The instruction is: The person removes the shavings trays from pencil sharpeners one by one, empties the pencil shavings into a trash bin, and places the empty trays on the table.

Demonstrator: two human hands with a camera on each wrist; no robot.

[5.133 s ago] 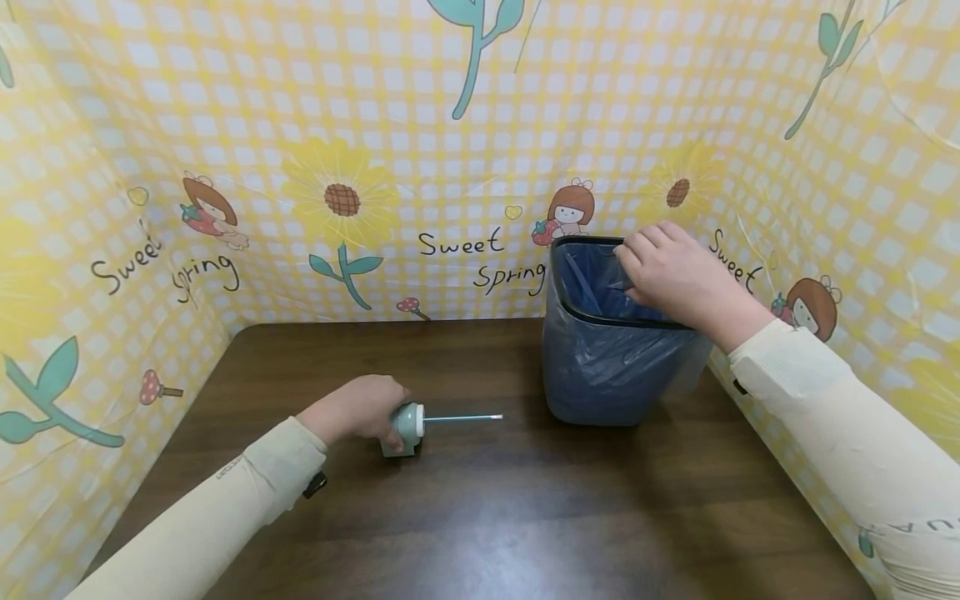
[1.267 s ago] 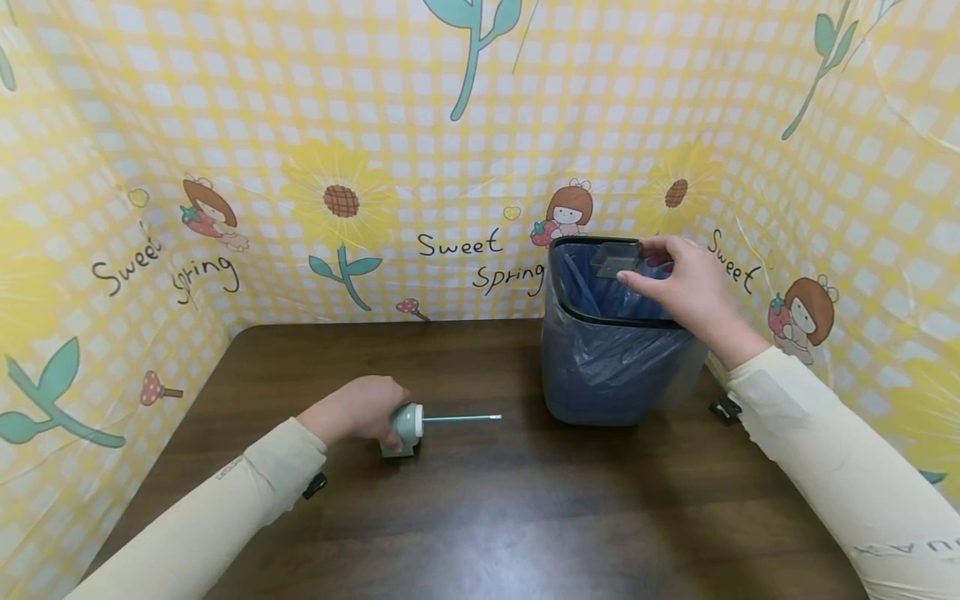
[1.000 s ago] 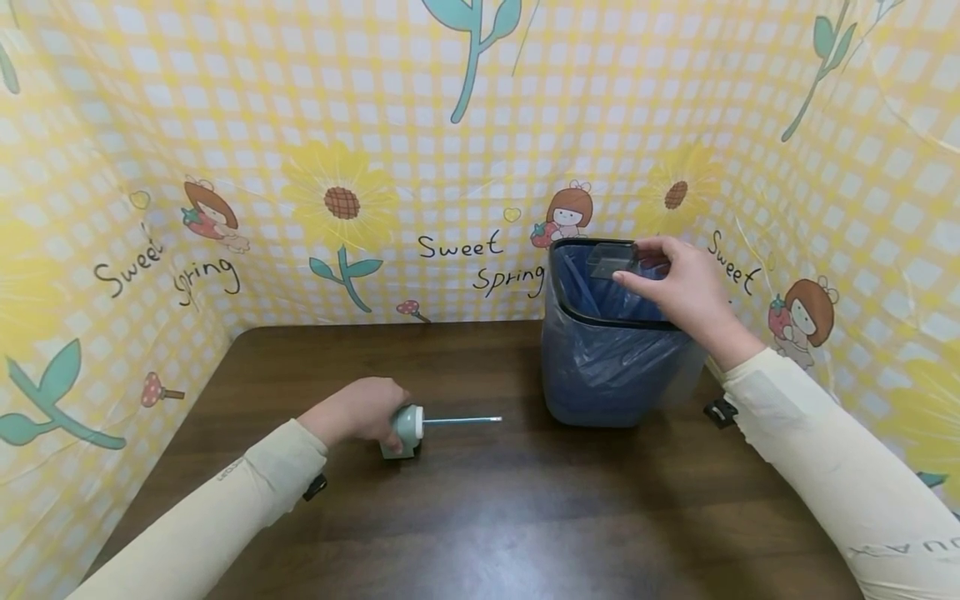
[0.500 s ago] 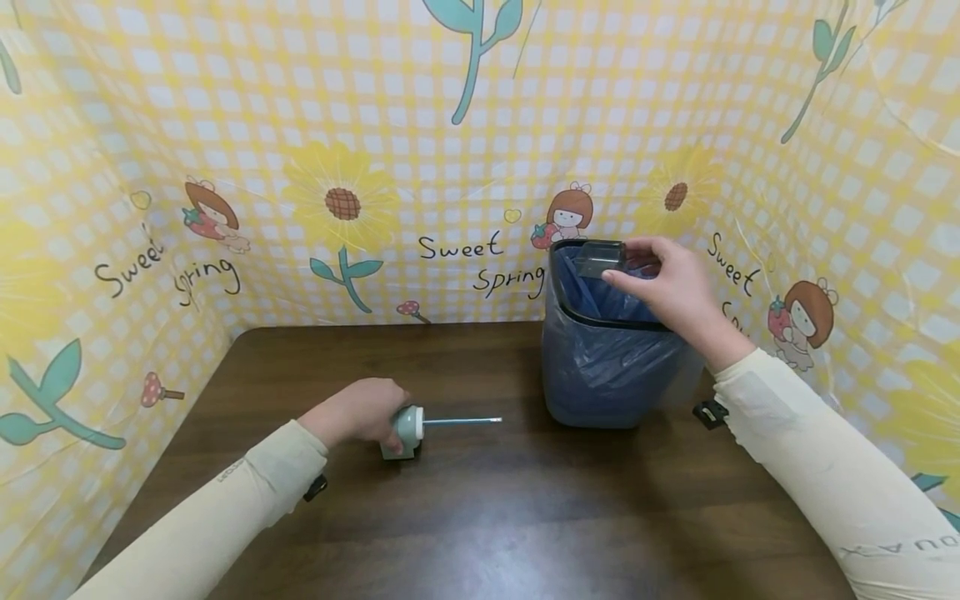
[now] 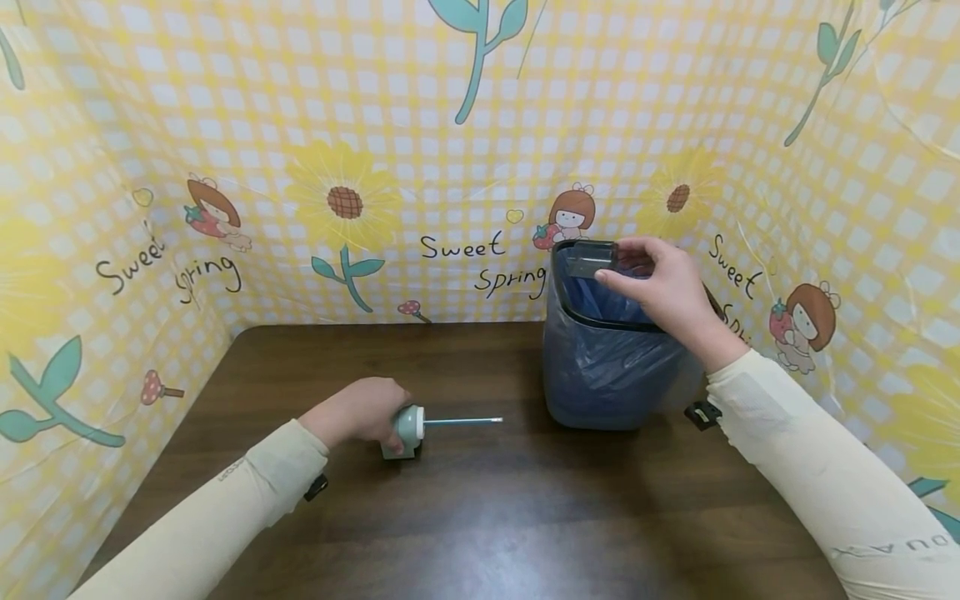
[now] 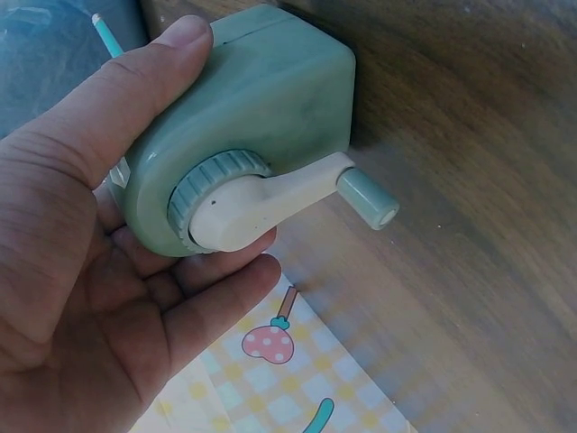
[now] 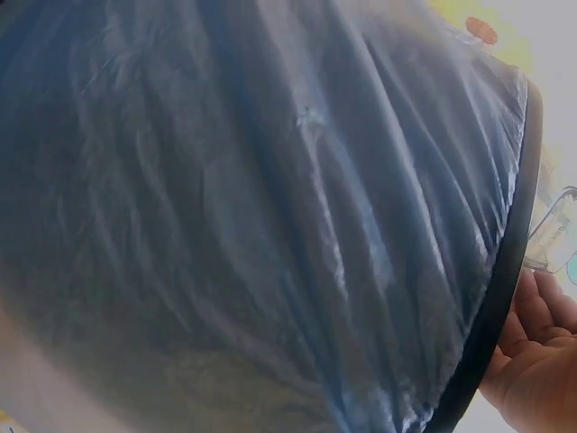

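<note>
My left hand (image 5: 360, 408) grips a green crank pencil sharpener (image 6: 261, 99) low over the table, thumb on one side and fingers under the other. The sharpener's white crank with its green knob (image 6: 368, 198) faces the left wrist camera. A light-blue pencil (image 5: 461, 421) sticks out of the front toward the right. My right hand (image 5: 667, 287) pinches a small see-through shavings drawer (image 5: 592, 258) between thumb and fingers, over the mouth of the trash bin (image 5: 600, 375). In the right wrist view the bin's side fills most of the picture, and only the drawer's edge shows.
The bin has a black rim (image 5: 600, 323) and a bluish plastic liner, and stands at the back right of the brown wooden table (image 5: 465, 517). Yellow checked cloth (image 5: 420, 167) walls in the back and both sides.
About five seconds ago the right hand was back-up over the bin, its fingers reaching inside. It has since turned to show the drawer and drifted left. The left hand has stayed put.
</note>
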